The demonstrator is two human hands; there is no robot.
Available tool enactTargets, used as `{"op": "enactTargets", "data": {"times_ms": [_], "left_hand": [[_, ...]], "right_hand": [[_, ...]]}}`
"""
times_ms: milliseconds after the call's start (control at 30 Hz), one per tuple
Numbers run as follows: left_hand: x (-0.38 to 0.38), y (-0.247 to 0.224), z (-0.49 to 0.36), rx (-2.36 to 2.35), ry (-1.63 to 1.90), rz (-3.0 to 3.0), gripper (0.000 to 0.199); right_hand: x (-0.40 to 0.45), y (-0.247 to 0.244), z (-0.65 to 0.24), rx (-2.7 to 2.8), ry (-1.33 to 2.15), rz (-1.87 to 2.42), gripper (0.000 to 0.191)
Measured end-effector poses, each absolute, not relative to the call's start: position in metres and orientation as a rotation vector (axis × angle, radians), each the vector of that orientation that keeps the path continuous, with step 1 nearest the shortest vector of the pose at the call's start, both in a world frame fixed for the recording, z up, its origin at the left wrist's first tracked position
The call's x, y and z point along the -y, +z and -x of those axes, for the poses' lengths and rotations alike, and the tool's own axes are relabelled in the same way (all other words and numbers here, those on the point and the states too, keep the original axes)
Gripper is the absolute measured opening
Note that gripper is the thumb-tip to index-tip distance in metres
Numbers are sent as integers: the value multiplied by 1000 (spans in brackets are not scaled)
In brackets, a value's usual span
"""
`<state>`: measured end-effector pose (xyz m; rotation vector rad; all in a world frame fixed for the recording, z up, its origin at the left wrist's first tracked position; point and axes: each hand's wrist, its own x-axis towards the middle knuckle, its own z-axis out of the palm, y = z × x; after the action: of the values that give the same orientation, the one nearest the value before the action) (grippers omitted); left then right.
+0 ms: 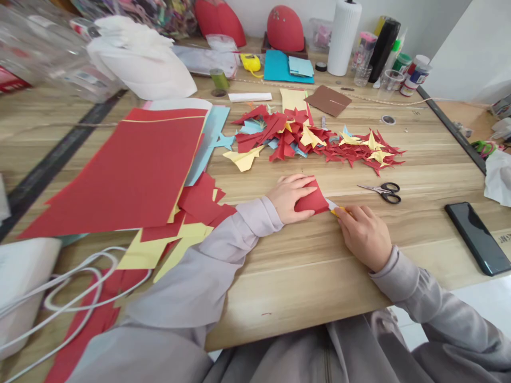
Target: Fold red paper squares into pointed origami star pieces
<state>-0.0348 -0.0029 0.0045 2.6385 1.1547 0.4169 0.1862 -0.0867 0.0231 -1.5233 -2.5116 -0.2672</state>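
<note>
A folded piece of red paper (312, 198) lies on the table in front of me. My left hand (290, 198) rests flat on it, fingers spread, pressing it against the wood. In my right hand (364, 234) is a yellow-handled utility knife (334, 205), its blade at the right edge of the red paper. The closed fingers cover most of the handle. Small black-handled scissors (388, 192) lie beyond my right hand. Farther back, a heap of folded red, yellow and blue paper pieces (295, 135) stretches across the table.
Large red sheets (136, 165) and loose cut papers (199, 199) lie at the left, near white cables (90, 282). A phone (479, 236) sits at the right edge. Toward the back are a brown card (328, 101), yellow tape measure (251, 63), white bottle (344, 37) and paint jars (419, 74).
</note>
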Motion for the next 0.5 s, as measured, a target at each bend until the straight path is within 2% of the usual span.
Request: {"op": "enactTargets", "data": {"times_ms": [200, 500], "left_hand": [[2, 3, 29, -1231, 427, -2669, 46], [6, 0, 24, -1247, 344, -2816, 44]], "right_hand": [[83, 23, -182, 2545, -285, 1515, 30], [82, 20, -181, 2543, -310, 1482, 31]]}}
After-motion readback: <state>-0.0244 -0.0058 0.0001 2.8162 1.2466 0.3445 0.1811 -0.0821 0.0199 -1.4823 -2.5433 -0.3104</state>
